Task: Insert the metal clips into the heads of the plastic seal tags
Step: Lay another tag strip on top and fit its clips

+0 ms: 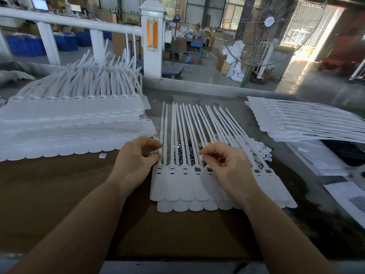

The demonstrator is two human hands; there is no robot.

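A row of white plastic seal tags [177, 186] lies flat on the brown table, heads toward me, tails fanning away. Several heads [197, 169] show dark slots. A heap of small metal clips [183, 150] lies under the tails behind the heads. My left hand [136, 161] hovers at the row's left end, thumb and fingers pinching a small pale piece beside the leftmost tail. My right hand [223, 167] sits over the middle heads, thumb and forefinger pinching a small white piece [201, 156]. What the pinched pieces are is too small to tell.
A tall stack of white tags [75, 123] fills the table's left side. Another stack [304, 123] lies on the right. A small white piece [103, 155] lies loose on the table. Papers [347, 198] sit at the right edge. A big fan stands beyond.
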